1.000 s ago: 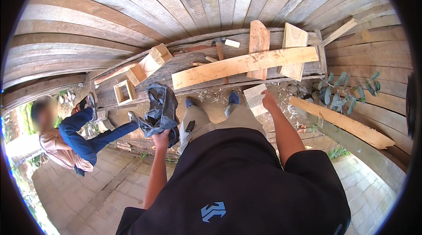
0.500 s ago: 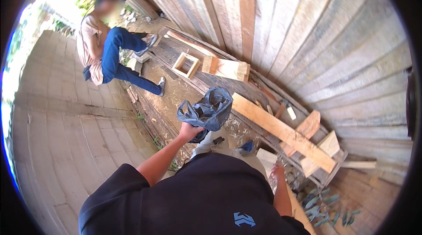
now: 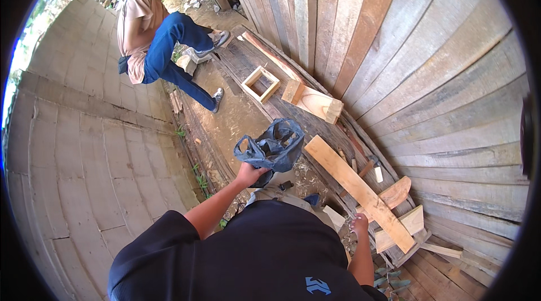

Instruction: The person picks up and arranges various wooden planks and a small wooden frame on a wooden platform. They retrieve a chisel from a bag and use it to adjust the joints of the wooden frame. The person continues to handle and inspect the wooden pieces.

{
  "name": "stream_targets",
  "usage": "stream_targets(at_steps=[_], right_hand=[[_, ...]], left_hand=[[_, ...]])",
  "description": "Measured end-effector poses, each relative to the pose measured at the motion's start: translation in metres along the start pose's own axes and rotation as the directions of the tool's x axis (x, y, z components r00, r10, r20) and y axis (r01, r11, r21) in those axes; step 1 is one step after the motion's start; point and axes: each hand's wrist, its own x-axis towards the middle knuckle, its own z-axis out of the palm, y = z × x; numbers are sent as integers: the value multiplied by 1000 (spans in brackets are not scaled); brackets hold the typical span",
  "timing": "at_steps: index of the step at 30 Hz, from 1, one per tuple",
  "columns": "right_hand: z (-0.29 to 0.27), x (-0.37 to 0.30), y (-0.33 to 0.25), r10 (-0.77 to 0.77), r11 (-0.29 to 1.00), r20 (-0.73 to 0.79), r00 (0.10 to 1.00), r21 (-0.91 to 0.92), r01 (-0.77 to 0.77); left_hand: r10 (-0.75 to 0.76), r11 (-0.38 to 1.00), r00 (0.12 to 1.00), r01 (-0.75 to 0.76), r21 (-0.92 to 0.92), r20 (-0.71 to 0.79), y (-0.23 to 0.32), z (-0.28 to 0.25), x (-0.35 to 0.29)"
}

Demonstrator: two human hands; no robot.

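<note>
The left hand (image 3: 249,175) is still shut tight on the dark plastic bag (image 3: 271,147), held up over the dirt beside the long plank (image 3: 360,191), as before. The right hand (image 3: 359,225) has come down by the plank's near end; its grip is unclear.

The bag (image 3: 270,151) is thin, crinkled, slightly glossy grey plastic. The long plank (image 3: 360,191) is pale, matt, rough wood. The wall boards (image 3: 428,75) are weathered wood.

One dark plastic bag (image 3: 270,149), one square frame (image 3: 261,83), perhaps five boards.
</note>
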Motion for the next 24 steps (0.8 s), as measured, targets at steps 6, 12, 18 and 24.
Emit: stream_targets(at_steps=[6,12,18,24], right_hand=[[23,-9,-9,-59,990,11,998,-130,60],[62,-53,-49,101,977,-19,995,-187,-103],[103,-82,-41,34,999,-121,992,-30,-38],[215,-181,-131,6,985,-76,997,-174,-20]], left_hand=[[-58,997,998,58,54,-3,-57,-9,42],[55,994,989,-67,85,136,-72,-22,113],[283,940,918,-323,113,277,-135,2,206],[100,924,732,-319,211,674,-114,8,282]])
